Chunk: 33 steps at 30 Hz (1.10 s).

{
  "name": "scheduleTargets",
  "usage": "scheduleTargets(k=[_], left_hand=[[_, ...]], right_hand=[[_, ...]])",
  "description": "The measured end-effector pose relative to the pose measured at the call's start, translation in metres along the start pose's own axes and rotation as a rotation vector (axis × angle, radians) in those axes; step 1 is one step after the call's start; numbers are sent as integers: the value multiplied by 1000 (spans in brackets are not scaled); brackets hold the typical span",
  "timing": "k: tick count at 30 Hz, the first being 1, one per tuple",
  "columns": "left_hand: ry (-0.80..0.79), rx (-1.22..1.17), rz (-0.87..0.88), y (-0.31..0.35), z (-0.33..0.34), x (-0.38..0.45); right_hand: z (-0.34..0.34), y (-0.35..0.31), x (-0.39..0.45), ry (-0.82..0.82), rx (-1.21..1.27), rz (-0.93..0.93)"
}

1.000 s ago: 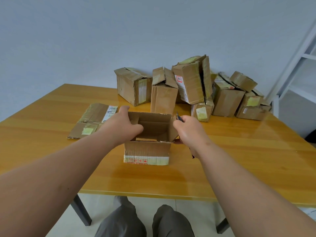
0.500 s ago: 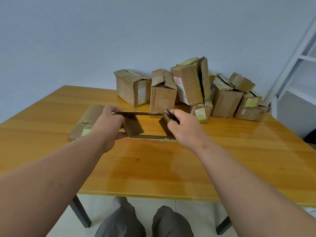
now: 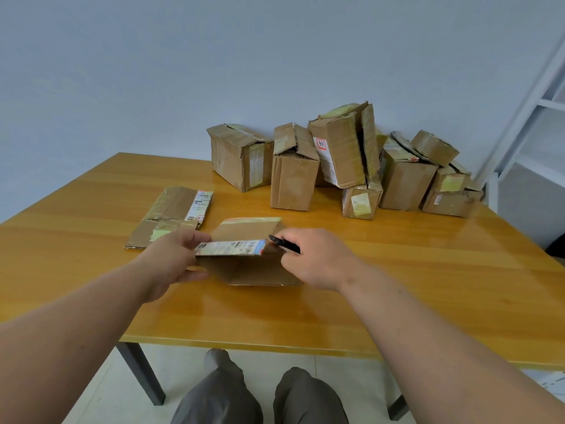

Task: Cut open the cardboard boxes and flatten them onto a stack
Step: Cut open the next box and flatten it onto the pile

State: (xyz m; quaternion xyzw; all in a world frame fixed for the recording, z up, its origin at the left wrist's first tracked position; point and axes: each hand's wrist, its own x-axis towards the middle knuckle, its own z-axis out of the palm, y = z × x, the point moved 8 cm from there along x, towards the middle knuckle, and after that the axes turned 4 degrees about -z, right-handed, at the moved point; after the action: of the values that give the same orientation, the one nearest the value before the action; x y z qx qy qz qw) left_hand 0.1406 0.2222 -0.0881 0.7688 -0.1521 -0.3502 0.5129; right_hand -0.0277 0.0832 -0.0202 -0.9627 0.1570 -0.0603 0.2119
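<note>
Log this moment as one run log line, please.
step: flattening | collapsed box held flat by left hand and right hand | black cutter in right | stack: one flat

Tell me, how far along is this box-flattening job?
Early on. Done: one flattened box lies on the table. In hand: the left hand and right hand, which also holds a dark cutter, grip a collapsed box. Left: the unopened boxes at the back.

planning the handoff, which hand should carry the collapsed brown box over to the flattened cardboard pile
Left hand: it grips the collapsed brown cardboard box on the side nearest the flattened cardboard pile; the right hand holds a black cutter.
</note>
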Motion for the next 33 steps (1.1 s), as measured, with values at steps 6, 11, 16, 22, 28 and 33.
scheduleTargets(k=[6,11,16,22,28,33], left_hand=[[101,901,276,28,6,-8],[58,1309,269,23,30,-6],[-33,1389,321,14,51,-8],[-182,1422,260,9,62,-3],[-102,1423,288,13,72,-2],[-75,1399,311,15,73,-1]], right_hand=[[24,14,-6,-55,-34,49],[38,15,-2,-65,-56,41],[44,30,3,-60,-163,99],[65,45,7,-300,-252,123],[63,50,13,-327,-239,129],[64,51,16,-303,-182,137]])
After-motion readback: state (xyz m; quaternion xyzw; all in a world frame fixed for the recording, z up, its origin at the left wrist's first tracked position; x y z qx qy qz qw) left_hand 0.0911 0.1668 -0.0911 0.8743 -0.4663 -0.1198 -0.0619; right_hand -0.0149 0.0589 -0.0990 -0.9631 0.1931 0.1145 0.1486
